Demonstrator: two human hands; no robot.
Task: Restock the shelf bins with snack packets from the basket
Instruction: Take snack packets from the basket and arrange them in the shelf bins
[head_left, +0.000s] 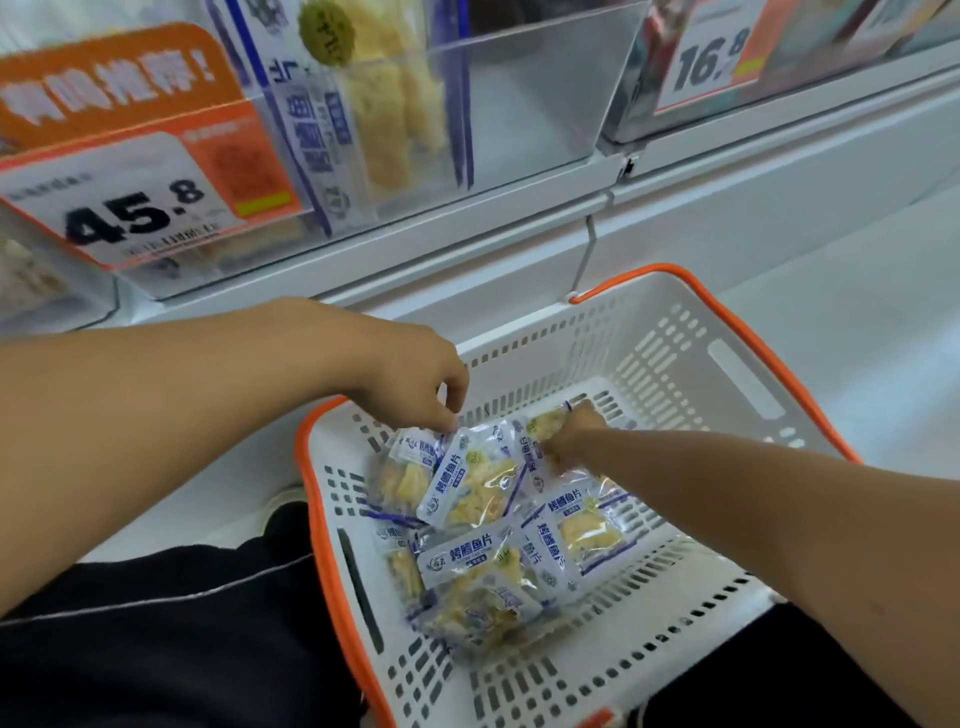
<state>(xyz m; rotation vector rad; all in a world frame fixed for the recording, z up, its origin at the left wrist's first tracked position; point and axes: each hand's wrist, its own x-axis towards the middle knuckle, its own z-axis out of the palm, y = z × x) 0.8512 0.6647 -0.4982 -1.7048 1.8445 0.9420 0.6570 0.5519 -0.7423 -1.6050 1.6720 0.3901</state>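
1. Landmark is the basket (737, 374): white, slotted, orange rim, open top, sitting low between the person's knees, in front of the shelf.
2. Up-left of basket: orange price tag (130, 208) reading 45.8, clipped on the front of a clear bin (519, 104).
3. That bin sits above the basket's far-left corner. A few packets stand upright in its left part (363, 114); its right part shows bare clear plastic.
4. Left of basket, low: dark trouser leg (156, 649), touching the basket's left rim.
5. Left hand (410, 379) reaches in over the basket's far-left rim. Fingers curl down, fingertips pinched on the top edge of a packet (415, 457) in the pile. Packet lies on the pile, not lifted clear.
6. Inside basket: packets (478, 571), white and blue wrappers, yellow pieces showing through. They lie flat and overlapping, on the basket floor, mostly its left and middle. Count unclear, several.
7. Right hand (571, 431) is down inside the basket, at the far side of the pile. Fingers closed around a packet (545, 423), partly hidden by the hand.
8. Right forearm crosses over the basket's right rim.
9. Up-right of basket: second price tag (711, 62) reading 16.8, on another bin; contents blurred.
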